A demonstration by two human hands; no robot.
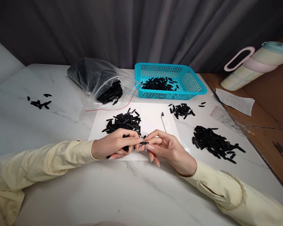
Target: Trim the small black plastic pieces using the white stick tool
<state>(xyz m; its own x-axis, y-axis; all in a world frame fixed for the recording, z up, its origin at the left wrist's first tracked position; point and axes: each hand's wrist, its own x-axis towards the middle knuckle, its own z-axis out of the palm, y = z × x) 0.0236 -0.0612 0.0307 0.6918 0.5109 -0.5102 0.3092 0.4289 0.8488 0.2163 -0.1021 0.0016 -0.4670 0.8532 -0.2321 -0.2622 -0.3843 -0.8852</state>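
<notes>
My left hand rests on a white sheet and is closed around several small black plastic pieces. My right hand meets it fingertip to fingertip, and the two pinch one small black piece between them. Just beyond my left hand lies a pile of the same black pieces on the sheet. A white craft knife lies on the sheet past my right hand.
A turquoise basket with black pieces stands at the back. An open clear bag of pieces lies to its left. More piles lie at right, near the basket and far left. A pastel tumbler and paper occupy the wooden surface.
</notes>
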